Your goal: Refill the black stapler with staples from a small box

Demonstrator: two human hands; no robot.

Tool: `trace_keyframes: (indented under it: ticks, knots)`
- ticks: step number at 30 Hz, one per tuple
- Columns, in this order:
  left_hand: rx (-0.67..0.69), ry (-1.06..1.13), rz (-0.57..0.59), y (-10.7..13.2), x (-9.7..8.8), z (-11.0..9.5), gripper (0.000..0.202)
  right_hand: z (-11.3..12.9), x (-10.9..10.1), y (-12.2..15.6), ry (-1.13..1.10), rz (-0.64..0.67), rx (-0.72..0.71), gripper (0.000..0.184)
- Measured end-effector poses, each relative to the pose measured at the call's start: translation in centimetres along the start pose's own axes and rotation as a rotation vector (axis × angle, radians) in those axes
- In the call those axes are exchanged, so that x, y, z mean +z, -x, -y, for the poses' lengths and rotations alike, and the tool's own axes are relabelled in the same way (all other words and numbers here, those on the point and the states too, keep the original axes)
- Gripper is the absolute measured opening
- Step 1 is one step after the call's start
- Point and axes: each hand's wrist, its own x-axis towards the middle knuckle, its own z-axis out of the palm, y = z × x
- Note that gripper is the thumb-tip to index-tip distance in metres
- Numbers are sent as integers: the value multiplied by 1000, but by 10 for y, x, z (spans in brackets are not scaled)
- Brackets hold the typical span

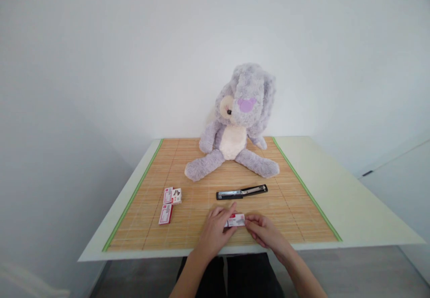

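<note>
Between my two hands, low over the bamboo mat, is a small white and red staple box [237,220]. My left hand [215,227] grips its left part, the thumb along the near side and the fingers over the far side. At the right end of the box, my right hand [264,231] pinches with thumb and forefinger, the other fingers curled. Just beyond the hands lies a black stapler [242,192], unfolded flat with its metal staple channel showing. Whether the box's end flap is raised is too small to tell.
Several small red and white boxes [165,214] lie grouped on the left of the bamboo mat [195,204]. A grey plush rabbit [233,141] sits at the back, its legs spread toward me. The white table's front edge [302,246] runs close below my wrists.
</note>
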Motion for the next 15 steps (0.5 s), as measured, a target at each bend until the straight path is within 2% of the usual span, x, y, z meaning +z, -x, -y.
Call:
trace_keyframes:
  ticks: [2,4,6,9,12,15]
  knots:
    - [-28,-31,-33,7,-6,8,80,-3,-9,0,146,-99,-76,49]
    - [-64,-63,-69,13,-14,15,73,-1,-14,-1,309,-150,-173,50]
    - [-70,-83,-65,16,-21,20,59,6,-12,-2,479,-111,-224,59]
    - [-53,-89,-33,16,-29,22,41,19,-9,-6,688,-68,-241,48]
    - [-60,-90,-39,15,-34,23,35,28,-15,-8,766,-76,-223,38]
    - [-69,-99,-54,16,-34,26,35,34,-26,-5,802,-72,-220,43]
